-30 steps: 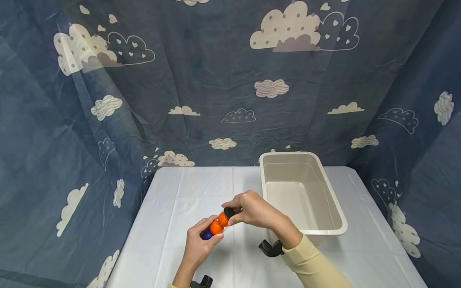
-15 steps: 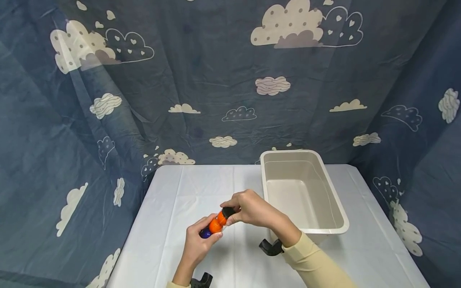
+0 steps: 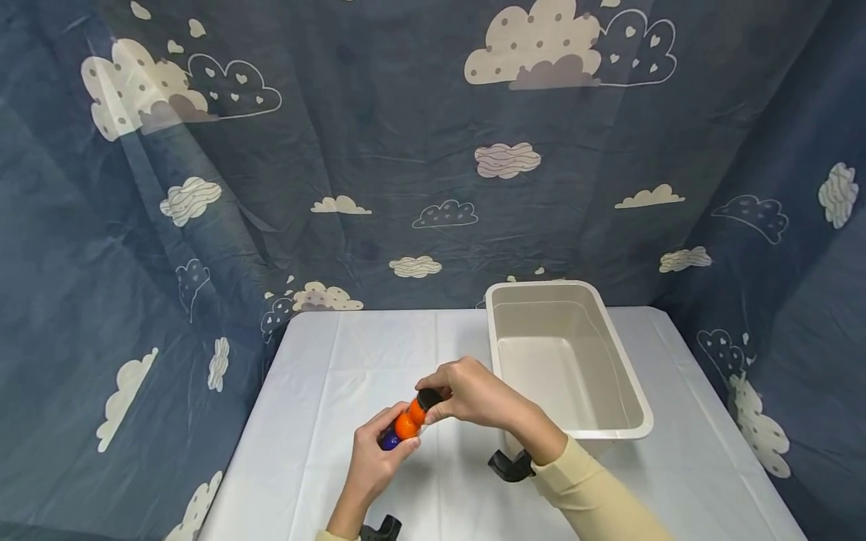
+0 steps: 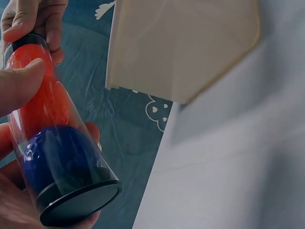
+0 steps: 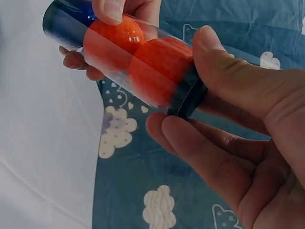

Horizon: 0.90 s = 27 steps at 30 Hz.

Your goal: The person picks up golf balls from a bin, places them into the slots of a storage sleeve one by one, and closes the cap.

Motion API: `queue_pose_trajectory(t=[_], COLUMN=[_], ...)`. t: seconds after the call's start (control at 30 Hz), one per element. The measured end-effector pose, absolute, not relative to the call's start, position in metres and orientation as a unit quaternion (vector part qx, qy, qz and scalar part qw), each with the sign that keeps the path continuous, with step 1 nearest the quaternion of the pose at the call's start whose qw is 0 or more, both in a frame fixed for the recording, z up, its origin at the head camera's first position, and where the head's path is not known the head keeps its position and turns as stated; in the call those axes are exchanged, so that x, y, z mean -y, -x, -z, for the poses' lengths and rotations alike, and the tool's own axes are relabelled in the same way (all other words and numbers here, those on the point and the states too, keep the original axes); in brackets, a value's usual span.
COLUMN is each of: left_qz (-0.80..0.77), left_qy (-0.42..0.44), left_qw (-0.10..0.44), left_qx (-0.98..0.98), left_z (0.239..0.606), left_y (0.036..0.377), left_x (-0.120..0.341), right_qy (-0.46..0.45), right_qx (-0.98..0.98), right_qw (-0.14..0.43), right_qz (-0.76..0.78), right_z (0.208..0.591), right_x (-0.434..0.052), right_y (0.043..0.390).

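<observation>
A clear tube [image 5: 121, 71] with a black cap [image 5: 187, 94] at one end and a black base [image 4: 81, 202] at the other is held tilted above the table. Inside it sit two orange balls [image 5: 162, 67] and a dark blue ball [image 4: 59, 155]. My left hand [image 3: 374, 454] grips the tube round its blue-ball end, thumb across the side in the left wrist view. My right hand [image 3: 476, 394] pinches the black cap between thumb and fingers. The cap sits on the tube's end; whether it is loose cannot be told.
A beige plastic bin [image 3: 498, 353] stands at the right of the white-covered table [image 3: 338, 383], just beyond my right forearm. Dark blue cloth [image 3: 379, 240] with cloud prints hangs behind and at both sides. A black wrist mount [image 3: 510, 466] is on my right wrist.
Both hands keep their hold on the tube and its cap, almost in the same place. The head view has shifted slightly.
</observation>
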<state>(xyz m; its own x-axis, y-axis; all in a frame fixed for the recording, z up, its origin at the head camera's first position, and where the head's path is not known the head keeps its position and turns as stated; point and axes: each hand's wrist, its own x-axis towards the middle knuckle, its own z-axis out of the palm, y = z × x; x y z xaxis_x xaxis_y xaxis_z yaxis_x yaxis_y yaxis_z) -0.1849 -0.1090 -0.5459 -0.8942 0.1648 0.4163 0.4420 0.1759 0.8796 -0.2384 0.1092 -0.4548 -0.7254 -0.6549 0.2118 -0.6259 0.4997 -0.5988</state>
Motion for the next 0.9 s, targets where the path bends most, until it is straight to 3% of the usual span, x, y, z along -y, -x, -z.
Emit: queue_pose_trajectory(t=[0.27, 0.7, 0.9], left_qz=[0.616, 0.610, 0.604], left_qy=[0.207, 0.233, 0.193], left_qw=[0.069, 0.120, 0.133], left_qx=[0.757, 0.748, 0.762], left_z=[0.530, 0.513, 0.528], left_y=[0.186, 0.213, 0.236], left_x=[0.095, 0.099, 0.105], right_qy=[0.362, 0.310, 0.288], right_qx=[-0.876, -0.905, -0.916], right_qw=[0.009, -0.044, -0.053], right_qz=[0.319, 0.288, 0.273], right_z=[0.445, 0.427, 0.429], right_x=[-0.121, -0.150, -0.173], right_y=[0.237, 0.236, 0.235])
